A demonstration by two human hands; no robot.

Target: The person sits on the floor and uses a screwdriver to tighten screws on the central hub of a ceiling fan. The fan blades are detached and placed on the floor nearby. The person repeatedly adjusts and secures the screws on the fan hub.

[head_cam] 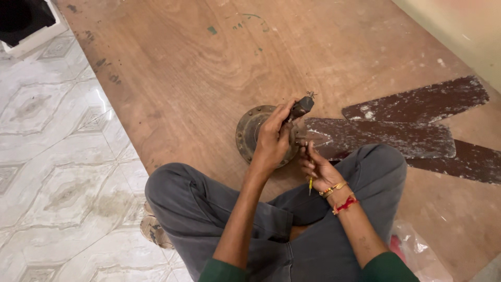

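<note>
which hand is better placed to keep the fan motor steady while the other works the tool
Left. The left hand already lies over the fan motor, gripping its top. The right hand sits beside it holding a thin screwdriver, so it seems busy.

Two hands (292, 154); one fan motor (250, 130); three fan blades (386, 137); one screwdriver (311, 183).

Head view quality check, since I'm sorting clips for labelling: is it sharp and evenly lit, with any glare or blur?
Head view: mostly sharp, warm light; soft glare on the white floor tiles; left hand on the round fan motor is clear; right hand and its thin tool are slightly soft; top-left corner is dark.
</note>
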